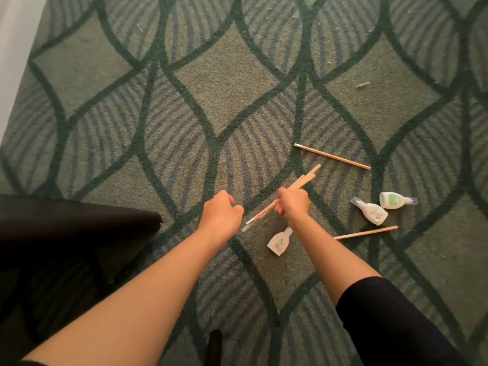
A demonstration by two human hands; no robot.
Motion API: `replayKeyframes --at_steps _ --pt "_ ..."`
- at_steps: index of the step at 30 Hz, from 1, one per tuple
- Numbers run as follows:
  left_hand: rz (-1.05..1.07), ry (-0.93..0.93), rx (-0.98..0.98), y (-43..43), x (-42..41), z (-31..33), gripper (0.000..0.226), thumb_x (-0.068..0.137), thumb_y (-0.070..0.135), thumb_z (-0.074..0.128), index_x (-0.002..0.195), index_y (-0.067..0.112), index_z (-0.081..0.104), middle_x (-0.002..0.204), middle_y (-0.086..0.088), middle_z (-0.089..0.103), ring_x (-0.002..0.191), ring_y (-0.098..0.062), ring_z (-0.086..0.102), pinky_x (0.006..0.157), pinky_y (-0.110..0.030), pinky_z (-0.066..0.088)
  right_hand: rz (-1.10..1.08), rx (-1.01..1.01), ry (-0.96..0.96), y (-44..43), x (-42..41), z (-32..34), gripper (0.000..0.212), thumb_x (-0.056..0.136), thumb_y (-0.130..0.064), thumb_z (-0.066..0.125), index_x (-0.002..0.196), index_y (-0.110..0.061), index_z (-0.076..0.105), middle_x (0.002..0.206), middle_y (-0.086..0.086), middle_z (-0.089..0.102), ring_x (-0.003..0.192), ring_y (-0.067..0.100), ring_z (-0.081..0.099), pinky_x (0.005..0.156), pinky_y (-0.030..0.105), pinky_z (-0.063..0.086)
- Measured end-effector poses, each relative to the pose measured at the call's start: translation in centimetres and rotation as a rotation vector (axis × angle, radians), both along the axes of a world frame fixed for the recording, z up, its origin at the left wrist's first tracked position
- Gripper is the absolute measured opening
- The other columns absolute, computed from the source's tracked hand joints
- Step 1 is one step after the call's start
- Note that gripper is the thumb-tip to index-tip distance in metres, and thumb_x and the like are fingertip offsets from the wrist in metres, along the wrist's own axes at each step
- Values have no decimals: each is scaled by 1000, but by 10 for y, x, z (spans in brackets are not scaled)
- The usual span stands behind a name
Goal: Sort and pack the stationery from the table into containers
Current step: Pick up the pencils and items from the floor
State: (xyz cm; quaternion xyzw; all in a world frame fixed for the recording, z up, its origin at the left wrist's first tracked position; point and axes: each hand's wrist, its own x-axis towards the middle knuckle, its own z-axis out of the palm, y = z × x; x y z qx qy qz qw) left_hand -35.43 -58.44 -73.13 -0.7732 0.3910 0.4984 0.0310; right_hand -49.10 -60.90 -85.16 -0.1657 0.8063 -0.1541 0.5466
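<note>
My right hand (293,203) grips a bundle of wooden pencils (303,180) that slants from lower left to upper right above the green patterned carpet (224,83). Just left of the bundle's eraser ends hovers my left hand (223,213), fingers curled and holding nothing. One loose pencil (332,156) lies on the carpet beyond my right hand, another loose pencil (365,232) lies to the right of my forearm. A white correction-fluid bottle (278,242) lies under my right wrist. Two more lie to the right, one plain white bottle (371,210) and one green-labelled bottle (396,200).
A dark piece of furniture (74,228) juts in from the left edge, close to my left forearm. A pale wall or floor strip (13,48) runs along the carpet's upper left border. No container is in view.
</note>
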Motion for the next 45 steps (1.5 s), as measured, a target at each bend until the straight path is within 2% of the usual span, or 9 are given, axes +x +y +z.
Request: replayKeyframes --at_steps 6,12,14,18,20,26,33,38,45 --pt "-245 -154 48 -2 2 -8 50 99 41 32 130 3 39 131 -17 48 122 -33 44 101 -42 36 139 -152 -735 -2 20 35 23 93 -5 45 71 -1 53 46 -2 49 33 2 35 30 12 23" --pt "-106 11 97 -4 4 -8 33 100 30 38 101 1 54 73 -10 55 56 -23 53 50 -29 45 91 -153 -960 -5 30 44 18 93 -8 49 78 -3 58 61 1 63 42 2 47 39 9 34" --pt "-135 -50 54 -6 3 -9 37 100 29 37 109 -2 55 93 -18 61 75 -33 58 64 -35 47 -3 -170 -836 -1 23 39 25 95 -24 50 79 -7 60 62 2 60 45 6 46 41 13 36" --pt "-145 -130 55 -7 -1 -10 36 101 25 35 114 -2 54 112 -21 58 87 -35 56 72 -37 43 -285 -164 339 30 -10 15 17 91 -20 53 99 -6 56 101 11 59 85 23 54 74 35 42" --pt "-165 -145 37 -6 -3 -11 34 101 25 36 113 -1 53 110 -20 59 87 -32 55 69 -37 40 -426 -69 622 44 -31 9 33 88 -14 56 117 -3 46 127 16 45 115 32 44 93 40 34" --pt "-56 -48 1 -4 -14 -16 25 100 24 35 106 3 47 105 -20 58 63 -25 55 52 -33 49 -593 334 553 60 -70 -11 46 88 -17 56 127 1 40 132 19 47 123 33 42 100 43 37" --pt "68 -6 -44 -3 -19 -19 13 101 19 32 101 8 40 106 -20 55 56 -19 50 44 -27 44 -554 17 665 26 -67 3 34 98 -15 33 122 5 47 126 22 53 117 35 48 93 41 36" --pt "81 -4 -57 -7 -20 -20 15 101 20 31 102 8 39 103 -19 54 56 -18 50 46 -27 45 140 -373 590 -15 -70 2 24 99 -11 37 113 0 52 109 3 49 89 16 50 85 32 41" --pt "78 23 -60 -16 -28 -21 14 101 20 32 103 9 39 103 -18 54 57 -18 50 45 -27 44 793 -267 571 -60 -94 -5 37 93 -2 45 130 -4 43 138 17 30 124 33 35 101 40 34"
